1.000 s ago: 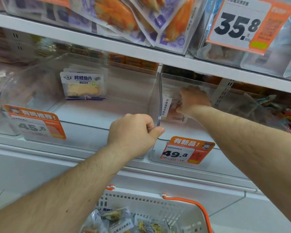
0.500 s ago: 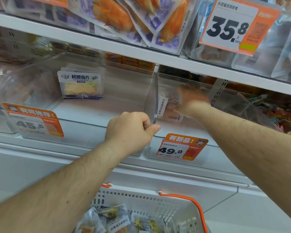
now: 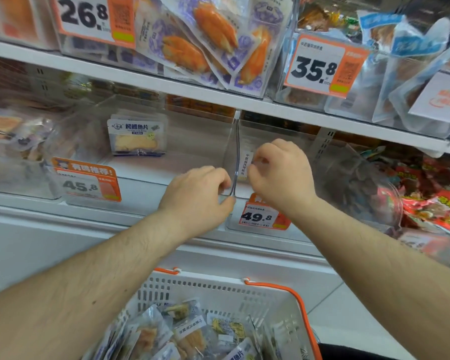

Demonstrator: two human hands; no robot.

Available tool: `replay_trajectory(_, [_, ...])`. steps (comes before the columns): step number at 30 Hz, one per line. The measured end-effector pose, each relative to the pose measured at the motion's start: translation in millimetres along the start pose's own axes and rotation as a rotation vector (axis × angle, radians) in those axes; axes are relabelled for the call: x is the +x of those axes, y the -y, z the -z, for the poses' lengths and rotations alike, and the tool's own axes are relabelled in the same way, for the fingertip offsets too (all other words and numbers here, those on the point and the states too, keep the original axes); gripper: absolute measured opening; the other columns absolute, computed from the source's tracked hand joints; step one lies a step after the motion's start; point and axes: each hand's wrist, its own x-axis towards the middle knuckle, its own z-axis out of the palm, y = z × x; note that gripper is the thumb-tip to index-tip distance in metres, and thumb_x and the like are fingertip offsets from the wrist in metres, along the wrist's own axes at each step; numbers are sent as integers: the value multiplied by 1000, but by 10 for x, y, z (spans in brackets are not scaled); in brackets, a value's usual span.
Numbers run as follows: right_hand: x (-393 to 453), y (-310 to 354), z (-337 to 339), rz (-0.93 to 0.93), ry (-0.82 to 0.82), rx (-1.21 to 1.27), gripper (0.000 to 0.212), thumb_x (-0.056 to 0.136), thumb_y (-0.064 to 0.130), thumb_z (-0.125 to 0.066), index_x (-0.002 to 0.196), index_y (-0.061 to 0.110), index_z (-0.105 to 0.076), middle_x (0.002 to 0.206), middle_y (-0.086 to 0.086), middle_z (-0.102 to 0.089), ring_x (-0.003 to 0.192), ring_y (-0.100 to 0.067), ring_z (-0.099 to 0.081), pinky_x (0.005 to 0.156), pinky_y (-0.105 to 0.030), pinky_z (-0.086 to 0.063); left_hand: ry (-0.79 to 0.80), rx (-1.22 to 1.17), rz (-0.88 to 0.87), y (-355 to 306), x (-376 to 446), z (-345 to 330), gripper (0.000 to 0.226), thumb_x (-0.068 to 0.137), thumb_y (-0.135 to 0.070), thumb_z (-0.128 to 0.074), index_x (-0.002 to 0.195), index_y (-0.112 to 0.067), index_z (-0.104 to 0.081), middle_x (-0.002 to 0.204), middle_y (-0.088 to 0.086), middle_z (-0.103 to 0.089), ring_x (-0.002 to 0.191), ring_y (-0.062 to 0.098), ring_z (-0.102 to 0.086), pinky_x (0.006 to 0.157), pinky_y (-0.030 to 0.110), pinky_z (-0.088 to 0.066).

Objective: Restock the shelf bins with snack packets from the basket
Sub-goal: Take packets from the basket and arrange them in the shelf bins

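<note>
My left hand (image 3: 196,197) grips the front corner of the clear bin (image 3: 166,183) labelled 45.8, thumb under its rim. A fish-slice packet (image 3: 137,137) stands at the back of that bin. My right hand (image 3: 278,172) hovers with curled fingers over the front of the neighbouring clear bin (image 3: 307,141) labelled 49.8, just in front of a packet (image 3: 246,165) with a white label standing inside. Whether its fingers touch that packet I cannot tell. Below, the white basket (image 3: 218,289) with orange handles holds several snack packets (image 3: 190,333).
The upper shelf carries bins of purple-and-orange packets (image 3: 213,42) and blue packets (image 3: 413,61) with price tags 26.8 and 35.8. Red packets (image 3: 431,203) fill the bin at the right. The white shelf ledge (image 3: 115,229) runs under the bins.
My right hand has drawn back from deep inside the 49.8 bin toward its front edge. My left hand keeps its grip on the bin corner. The view has tilted down, showing more of the basket.
</note>
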Motion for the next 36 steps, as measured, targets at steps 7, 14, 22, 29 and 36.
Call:
replay_trajectory(7, [-618,518,-178,80,-81,307,14,77,21,-57,69,10,-63,68,-4,-58,67,-28,-55,62,-37,-44,517,141,60,225,-479,26,13,84,-37,-59,96,-32,-60,100,-9,-65,96,18,-60,83,34,-51])
replay_trajectory(14, [-1512,700,-811,-87,385,410,11,79,18,-60,73,11,-66,74,-2,-62,73,-24,-58,65,-36,-50,918,89,172,542,-803,-291,6,87,-32,-61,90,-27,-61,88,-10,-65,85,17,-63,80,33,-55])
replay_trajectory(22, [-2336,642,-1590,-611,1207,243,14,88,28,-60,84,17,-52,75,2,-50,78,-21,-54,66,-28,-41,1091,70,179,680,-777,-376,16,88,-36,-65,99,-24,-67,102,3,-73,85,23,-67,82,39,-56])
replay_trajectory(29, [-2753,661,-1961,-957,1414,158,32,90,40,-57,97,10,-66,102,-9,-68,90,-22,-64,76,-30,-54,1117,46,159,661,-716,-454,22,91,-37,-63,103,-20,-67,106,4,-72,89,27,-67,86,41,-55])
replay_trajectory(36, [-2671,519,-1978,-1106,1330,322,17,90,10,-58,74,14,-52,91,-8,-61,81,-22,-60,78,-33,-56,1106,38,186,634,-635,-426,34,92,-39,-62,118,-17,-65,115,0,-68,91,16,-64,87,33,-54])
